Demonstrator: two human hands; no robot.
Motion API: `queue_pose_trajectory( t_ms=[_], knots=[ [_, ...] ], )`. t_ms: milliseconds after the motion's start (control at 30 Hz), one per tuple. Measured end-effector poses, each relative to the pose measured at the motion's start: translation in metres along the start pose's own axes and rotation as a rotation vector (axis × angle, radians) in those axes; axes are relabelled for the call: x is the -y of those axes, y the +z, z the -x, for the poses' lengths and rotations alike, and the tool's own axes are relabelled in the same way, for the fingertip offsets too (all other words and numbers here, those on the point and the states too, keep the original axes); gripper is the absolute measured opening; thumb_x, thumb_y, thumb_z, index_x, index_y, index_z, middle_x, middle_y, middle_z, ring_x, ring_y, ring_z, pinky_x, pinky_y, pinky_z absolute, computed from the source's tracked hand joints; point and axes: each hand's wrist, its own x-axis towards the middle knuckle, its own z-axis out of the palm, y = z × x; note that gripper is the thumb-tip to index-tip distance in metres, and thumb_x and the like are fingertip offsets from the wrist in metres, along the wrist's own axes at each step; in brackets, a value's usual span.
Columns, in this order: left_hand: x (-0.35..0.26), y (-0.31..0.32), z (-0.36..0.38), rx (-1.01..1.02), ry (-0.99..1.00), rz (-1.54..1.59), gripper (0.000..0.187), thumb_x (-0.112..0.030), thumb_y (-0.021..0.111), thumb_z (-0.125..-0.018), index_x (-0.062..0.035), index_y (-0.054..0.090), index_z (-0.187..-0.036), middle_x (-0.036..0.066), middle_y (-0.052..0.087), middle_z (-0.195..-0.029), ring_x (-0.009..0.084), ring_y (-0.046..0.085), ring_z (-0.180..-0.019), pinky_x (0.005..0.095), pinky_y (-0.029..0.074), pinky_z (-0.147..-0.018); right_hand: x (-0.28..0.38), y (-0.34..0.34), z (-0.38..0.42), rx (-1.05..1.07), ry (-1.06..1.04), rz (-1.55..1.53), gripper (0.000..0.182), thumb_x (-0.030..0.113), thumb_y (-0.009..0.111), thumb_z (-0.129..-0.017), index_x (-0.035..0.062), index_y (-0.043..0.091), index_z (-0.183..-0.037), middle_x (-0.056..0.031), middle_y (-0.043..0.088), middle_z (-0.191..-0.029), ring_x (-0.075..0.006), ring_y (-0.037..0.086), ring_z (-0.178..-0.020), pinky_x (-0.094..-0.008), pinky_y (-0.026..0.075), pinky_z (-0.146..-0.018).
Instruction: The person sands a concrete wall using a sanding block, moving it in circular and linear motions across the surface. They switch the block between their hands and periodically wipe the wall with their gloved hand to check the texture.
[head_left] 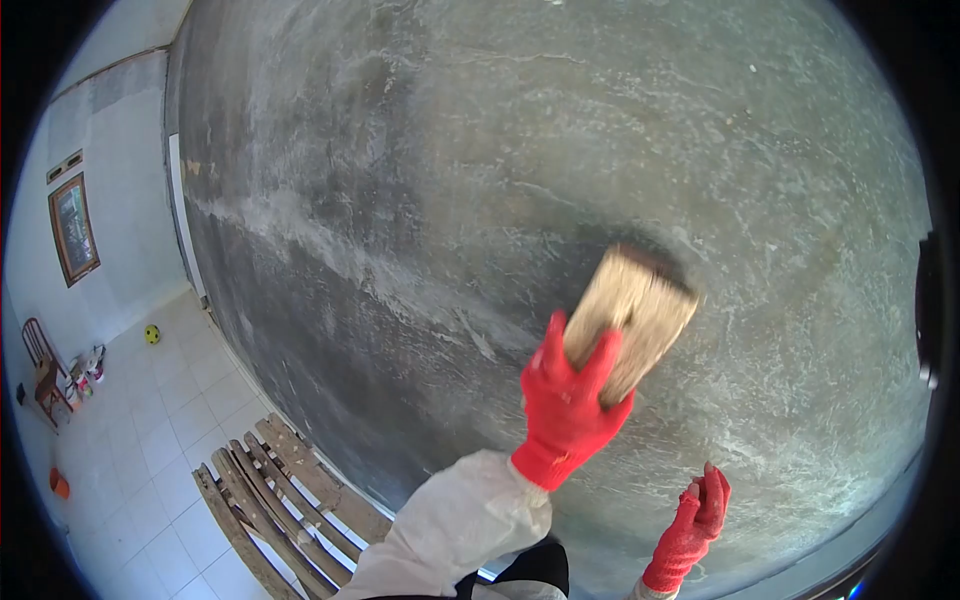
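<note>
The left hand [565, 405], in a red glove, grips a wooden float [630, 318] pressed flat against the grey plastered wall [420, 150]. At five o'clock from it, the right hand [700, 515] hangs loosely curled, holding nothing, near the wall.

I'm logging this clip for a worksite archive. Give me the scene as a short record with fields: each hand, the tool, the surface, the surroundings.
left hand: left hand in a red glove, grip closed on the float
tool: float, a flat block pressed against the wall
right hand: right hand in a red glove, holding nothing, close to the wall
surface: wall, grey, streaked plaster
surroundings: wooden pallet leaning below; white tiled floor; yellow ball; framed picture
</note>
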Motion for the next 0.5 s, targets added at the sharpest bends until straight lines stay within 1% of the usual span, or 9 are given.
queue_pose_trajectory(
  t_ms=[100,167,200,233,300,333,367,400,500],
  knots=[
    [0.030,-0.008,0.089,0.135,-0.039,-0.019,0.088,-0.026,0.083,-0.062,-0.0220,0.040,-0.139,0.033,0.040,-0.131,0.0511,0.052,-0.107,0.0556,0.047,-0.077,-0.014,0.009,0.014,0.024,0.013,-0.009,0.037,-0.007,0.050,-0.086,0.0001,0.061,-0.121,-0.0089,0.054,-0.118,-0.0150,0.053,-0.087,-0.0268,0.047,-0.070],
    [0.057,-0.016,0.169,0.202,-0.079,-0.014,0.090,-0.026,0.084,-0.062,-0.0238,0.037,-0.140,0.033,0.042,-0.129,0.0517,0.053,-0.104,0.0554,0.048,-0.073,-0.023,0.014,0.023,0.102,0.012,0.023,0.034,0.001,0.049,-0.091,-0.0009,0.059,-0.124,-0.0048,0.053,-0.114,-0.0090,0.049,-0.079,-0.0228,0.043,-0.063],
    [0.065,-0.021,0.194,0.228,-0.097,-0.004,0.091,-0.026,0.084,-0.062,-0.0241,0.036,-0.139,0.033,0.042,-0.128,0.0519,0.054,-0.102,0.0551,0.049,-0.072,-0.023,0.019,0.025,0.098,-0.069,0.033,0.034,0.000,0.049,-0.090,-0.0007,0.060,-0.123,-0.0055,0.054,-0.113,-0.0092,0.048,-0.077,-0.0227,0.042,-0.061],
    [0.064,-0.024,0.199,0.226,-0.096,-0.005,0.091,-0.026,0.084,-0.062,-0.0241,0.036,-0.139,0.033,0.042,-0.128,0.0519,0.054,-0.102,0.0551,0.049,-0.072,-0.024,0.019,0.026,0.099,-0.071,0.031,0.034,0.000,0.049,-0.090,-0.0007,0.060,-0.123,-0.0055,0.054,-0.113,-0.0092,0.048,-0.077,-0.0227,0.042,-0.061],
    [0.058,-0.031,0.185,0.221,-0.094,-0.112,0.091,-0.026,0.084,-0.062,-0.0238,0.035,-0.139,0.034,0.042,-0.127,0.0512,0.054,-0.100,0.0552,0.049,-0.071,-0.025,0.020,0.024,0.135,-0.082,0.045,0.035,-0.002,0.048,-0.090,-0.0012,0.060,-0.122,-0.0054,0.053,-0.114,-0.0093,0.048,-0.077,-0.0231,0.043,-0.062],
    [0.059,-0.022,0.171,0.202,-0.089,-0.011,0.088,-0.026,0.084,-0.062,-0.0226,0.038,-0.137,0.034,0.042,-0.127,0.0506,0.054,-0.100,0.0551,0.048,-0.071,-0.025,0.021,0.021,0.135,-0.083,0.046,0.035,-0.002,0.048,-0.090,-0.0012,0.060,-0.122,-0.0054,0.053,-0.114,-0.0093,0.048,-0.077,-0.0231,0.043,-0.062],
    [0.051,-0.014,0.135,0.188,-0.089,0.092,0.085,-0.027,0.084,-0.062,-0.0214,0.040,-0.135,0.034,0.041,-0.128,0.0500,0.054,-0.099,0.0550,0.048,-0.071,-0.019,0.021,0.018,0.125,-0.009,0.010,0.035,-0.004,0.050,-0.087,0.0001,0.061,-0.120,-0.0077,0.054,-0.116,-0.0129,0.052,-0.083,-0.0255,0.045,-0.068],
    [0.035,-0.013,0.095,0.171,-0.088,0.038,0.082,-0.027,0.084,-0.062,-0.0203,0.042,-0.132,0.034,0.041,-0.128,0.0497,0.054,-0.099,0.0545,0.048,-0.071,-0.015,0.021,0.015,0.112,0.064,-0.025,0.036,-0.005,0.053,-0.084,0.0015,0.062,-0.119,-0.0100,0.055,-0.118,-0.0165,0.055,-0.089,-0.0279,0.048,-0.074],
    [0.000,-0.003,0.020,0.098,-0.055,0.006,0.076,-0.028,0.084,-0.061,-0.0187,0.046,-0.127,0.034,0.040,-0.130,0.0496,0.054,-0.100,0.0536,0.049,-0.072,-0.004,0.025,0.004,0.024,-0.030,0.017,0.035,-0.004,0.055,-0.085,0.0008,0.062,-0.119,-0.0099,0.055,-0.118,-0.0166,0.055,-0.089,-0.0276,0.048,-0.073]
  ],
)
